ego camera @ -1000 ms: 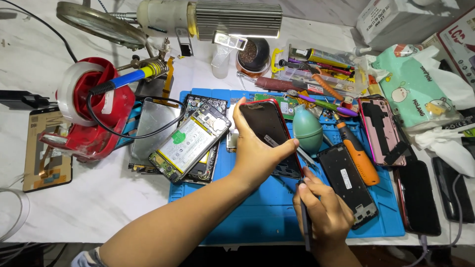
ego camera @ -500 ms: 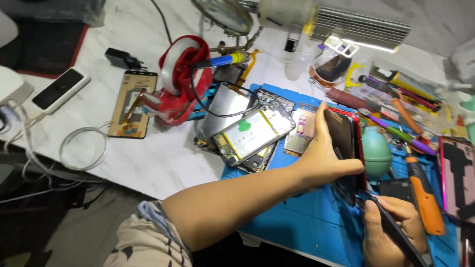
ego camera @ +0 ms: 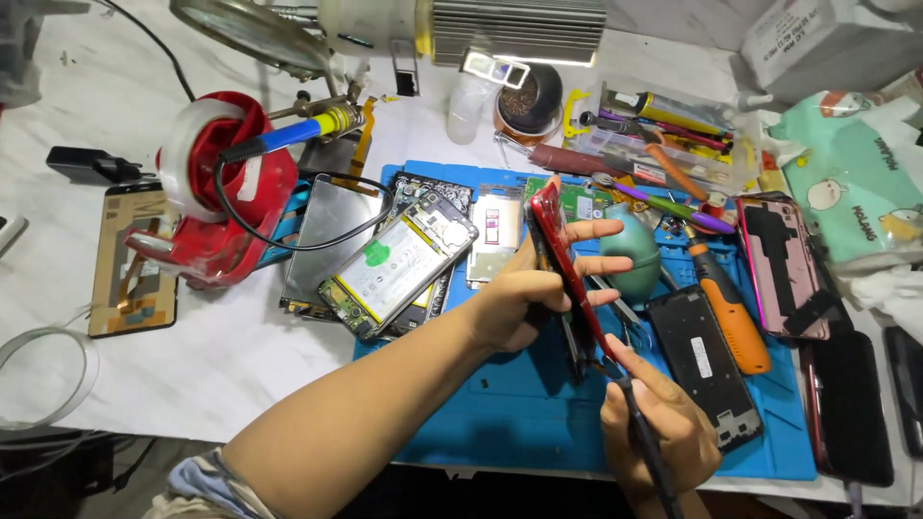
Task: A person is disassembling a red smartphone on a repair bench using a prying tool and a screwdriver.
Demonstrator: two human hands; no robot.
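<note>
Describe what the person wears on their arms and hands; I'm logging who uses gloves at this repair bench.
Both hands are bare: no gloves, rings or watch show on the left hand or the right hand. The left forearm is uncovered up to a rolled or short sleeve of light bluish-grey fabric near the elbow. The right arm is mostly out of frame.

Red tape dispenser (ego camera: 226,197), opened phone with battery (ego camera: 396,264), orange screwdriver (ego camera: 731,312).

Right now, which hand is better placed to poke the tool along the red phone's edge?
The right hand: it grips the thin black tool with its tip near the red phone, while the left hand is busy holding the phone on edge.
</note>
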